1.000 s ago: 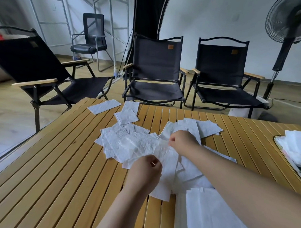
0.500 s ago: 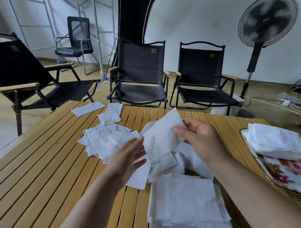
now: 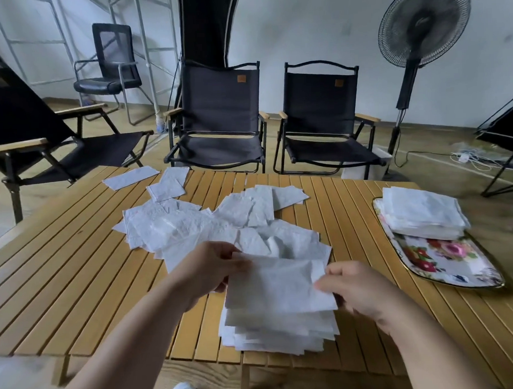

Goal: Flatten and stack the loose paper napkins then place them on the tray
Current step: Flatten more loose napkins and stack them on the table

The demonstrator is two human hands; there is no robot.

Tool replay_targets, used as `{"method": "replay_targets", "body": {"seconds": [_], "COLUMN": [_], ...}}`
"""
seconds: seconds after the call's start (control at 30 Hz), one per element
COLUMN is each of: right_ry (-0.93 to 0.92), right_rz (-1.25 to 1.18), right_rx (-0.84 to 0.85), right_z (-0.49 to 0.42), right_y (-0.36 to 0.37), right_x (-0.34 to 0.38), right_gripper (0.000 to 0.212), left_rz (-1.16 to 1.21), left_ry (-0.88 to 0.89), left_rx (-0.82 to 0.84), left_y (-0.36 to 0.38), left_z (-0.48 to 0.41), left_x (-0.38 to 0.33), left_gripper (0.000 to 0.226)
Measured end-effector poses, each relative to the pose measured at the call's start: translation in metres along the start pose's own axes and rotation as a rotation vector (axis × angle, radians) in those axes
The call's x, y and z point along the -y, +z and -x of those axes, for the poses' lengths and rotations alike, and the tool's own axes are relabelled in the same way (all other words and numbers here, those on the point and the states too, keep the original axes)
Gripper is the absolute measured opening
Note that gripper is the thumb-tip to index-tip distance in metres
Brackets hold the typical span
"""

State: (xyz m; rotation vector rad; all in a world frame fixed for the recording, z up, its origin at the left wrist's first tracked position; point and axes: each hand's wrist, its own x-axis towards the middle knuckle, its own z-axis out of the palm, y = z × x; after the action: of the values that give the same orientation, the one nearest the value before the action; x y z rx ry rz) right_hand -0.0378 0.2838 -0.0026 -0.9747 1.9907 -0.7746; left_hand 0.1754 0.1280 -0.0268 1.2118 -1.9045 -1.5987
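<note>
While the left hand (image 3: 211,268) and right hand (image 3: 354,290) each pinch a side of one napkin (image 3: 279,286), it hangs flat right over the near stack (image 3: 277,330) on the worktop (image 3: 77,273), so I'd guess straight down.

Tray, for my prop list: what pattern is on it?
The tray shows pink and red flowers on white; head view.

two hands (image 3: 211,271) (image 3: 360,289), one held napkin (image 3: 278,283), two napkin stacks (image 3: 277,330) (image 3: 421,212), one tray (image 3: 444,263), one fan (image 3: 424,25), at least four chairs (image 3: 218,123) (image 3: 322,119) (image 3: 29,138) (image 3: 111,68)
</note>
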Motion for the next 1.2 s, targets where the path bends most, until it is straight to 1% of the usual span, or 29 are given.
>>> {"method": "replay_targets", "body": {"seconds": [0.07, 0.13, 0.2, 0.27, 0.3, 0.33, 0.4, 0.47, 0.53, 0.6, 0.7, 0.77, 0.83, 0.9, 0.93, 1.0, 1.03, 1.1, 1.17, 1.2], "right_ry": [0.021, 0.037, 0.048, 0.066, 0.068, 0.061, 0.041, 0.042, 0.043, 0.038, 0.033, 0.026, 0.022, 0.005, -0.016, -0.081, -0.115, -0.21, -0.313, -0.354], "right_rz": [0.065, 0.173, 0.273, 0.265, 0.255, 0.264, 0.272, 0.249, 0.246, 0.257, 0.255, 0.262, 0.268, 0.278, 0.273, 0.237, 0.21, 0.132, 0.057, 0.036], "right_rx": [0.033, 0.052, 0.048, 0.006, -0.033, -0.077, -0.151, -0.167, -0.163, -0.159, -0.158, -0.166, -0.17, -0.177, -0.186, -0.222, -0.237, -0.247, -0.251, -0.242], "right_z": [-0.004, -0.008, -0.013, -0.016, -0.018, -0.019, -0.021, -0.023, -0.024, -0.025, -0.025, -0.024, -0.022, -0.019, -0.018, -0.018, -0.017, -0.018, -0.018, -0.017], "right_y": [-0.001, 0.001, 0.002, 0.0, -0.001, -0.003, -0.006, -0.008, -0.008, -0.007, -0.006, -0.006, -0.007, -0.007, -0.007, -0.006, -0.004, 0.001, 0.006, 0.008], "right_x": [-0.005, -0.008, -0.011, -0.012, -0.012, -0.011, -0.011, -0.009, -0.01, -0.011, -0.011, -0.009, -0.007, -0.006, -0.004, -0.001, 0.001, 0.003, 0.007, 0.009], "right_gripper": [0.02, 0.023, 0.031, 0.039, 0.042, 0.045, 0.046, 0.044, 0.044, 0.044, 0.042, 0.042, 0.043, 0.04, 0.035, 0.02, 0.023, 0.054, 0.082, 0.091], "left_rz": [-0.089, -0.193, -0.296, -0.383, -0.44, -0.522, -0.703, -0.755, -0.76, -0.765, -0.794, -0.802, -0.792, -0.766, -0.746, -0.709, -0.686, -0.615, -0.521, -0.465], "left_ry": [0.015, 0.039, 0.079, 0.109, 0.104, 0.08, -0.036, -0.147, -0.211, -0.25, -0.28, -0.26, -0.207, -0.086, 0.009, 0.228, 0.336, 0.514, 0.616, 0.645], "left_rx": [0.002, -0.029, -0.118, -0.227, -0.277, -0.307, -0.282, -0.233, -0.26, -0.343, -0.389, -0.393, -0.409, -0.462, -0.499, -0.56, -0.581, -0.595, -0.555, -0.519], "left_y": [0.007, 0.011, 0.007, -0.006, -0.015, -0.023, -0.037, -0.044, -0.043, -0.041, -0.04, -0.042, -0.042, -0.04, -0.038, -0.032, -0.029, -0.021, -0.016, -0.014], "left_z": [0.0, -0.002, -0.006, -0.009, -0.011, -0.012, -0.015, -0.02, -0.026, -0.031, -0.036, -0.037, -0.036, -0.03, -0.024, -0.011, -0.003, 0.013, 0.028, 0.034], "left_x": [0.009, 0.013, 0.015, 0.018, 0.023, 0.03, 0.045, 0.056, 0.061, 0.062, 0.061, 0.062, 0.057, 0.044, 0.035, 0.016, 0.007, -0.007, -0.016, -0.018], "left_gripper": [0.019, 0.019, 0.018, 0.011, 0.005, 0.005, 0.031, 0.053, 0.064, 0.058, 0.033, 0.017, 0.008, 0.005, 0.004, 0.001, 0.003, 0.009, 0.017, 0.021]}}
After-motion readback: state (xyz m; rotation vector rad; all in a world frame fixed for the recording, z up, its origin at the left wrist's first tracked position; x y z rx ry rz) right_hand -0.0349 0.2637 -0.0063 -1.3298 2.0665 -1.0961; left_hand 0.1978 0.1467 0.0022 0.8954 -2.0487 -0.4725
